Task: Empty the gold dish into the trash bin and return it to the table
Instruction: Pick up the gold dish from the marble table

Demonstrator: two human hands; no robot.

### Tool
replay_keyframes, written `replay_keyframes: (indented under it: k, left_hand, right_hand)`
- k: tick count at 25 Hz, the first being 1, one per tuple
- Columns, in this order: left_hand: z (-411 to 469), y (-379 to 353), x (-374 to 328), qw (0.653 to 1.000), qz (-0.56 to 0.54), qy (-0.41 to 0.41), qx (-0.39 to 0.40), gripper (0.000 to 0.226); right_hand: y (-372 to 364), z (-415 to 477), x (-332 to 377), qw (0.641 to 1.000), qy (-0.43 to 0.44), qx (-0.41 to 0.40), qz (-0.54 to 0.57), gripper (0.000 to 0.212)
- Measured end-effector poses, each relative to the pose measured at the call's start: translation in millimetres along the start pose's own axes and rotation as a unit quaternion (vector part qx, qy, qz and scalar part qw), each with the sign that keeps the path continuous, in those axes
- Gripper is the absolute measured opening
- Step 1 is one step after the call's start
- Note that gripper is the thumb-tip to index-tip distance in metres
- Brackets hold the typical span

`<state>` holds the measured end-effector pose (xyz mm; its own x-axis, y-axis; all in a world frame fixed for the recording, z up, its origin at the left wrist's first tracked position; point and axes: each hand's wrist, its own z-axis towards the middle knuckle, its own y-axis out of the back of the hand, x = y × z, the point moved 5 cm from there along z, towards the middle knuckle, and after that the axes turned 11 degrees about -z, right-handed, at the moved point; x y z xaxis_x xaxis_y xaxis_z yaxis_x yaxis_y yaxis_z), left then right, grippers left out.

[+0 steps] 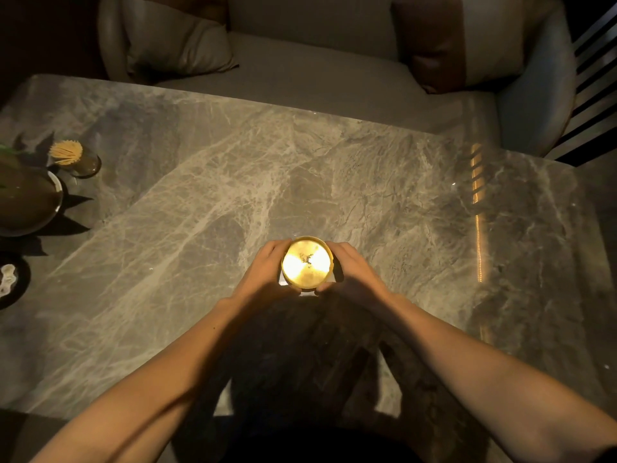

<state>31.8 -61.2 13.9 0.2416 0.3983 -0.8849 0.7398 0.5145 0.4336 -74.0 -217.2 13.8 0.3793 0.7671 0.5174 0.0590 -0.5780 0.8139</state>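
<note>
the left hand (pixel 267 269) and right hand (pixel 350 272) cupped the gold dish (pixel 307 264) between them — fingers curled around its rim, dark crumbs inside.

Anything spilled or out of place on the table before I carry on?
Nothing stands out. Both hands, left and right, cup the gold dish, level, with a small dark speck of debris at its centre. No spill shows on the marble table.
</note>
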Motion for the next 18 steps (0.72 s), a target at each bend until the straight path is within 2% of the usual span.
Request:
replay_keyframes:
  k: [3,11,18]
  left_hand:
    - [10,10,-9,1.000,-0.007,-0.003,0.023,0.094]
    - [20,13,-58,0.996,-0.018,-0.085,0.037,0.099]
    - [25,-26,-136,0.992,-0.053,-0.105,0.055,0.096]
  right_hand:
    - [20,1,1,1.000,-0.022,0.018,0.013,0.093]
    - [77,-27,1,0.996,0.021,-0.072,0.040,0.092]
    - [136,-80,-38,0.984,0.027,-0.126,0.121,0.088]
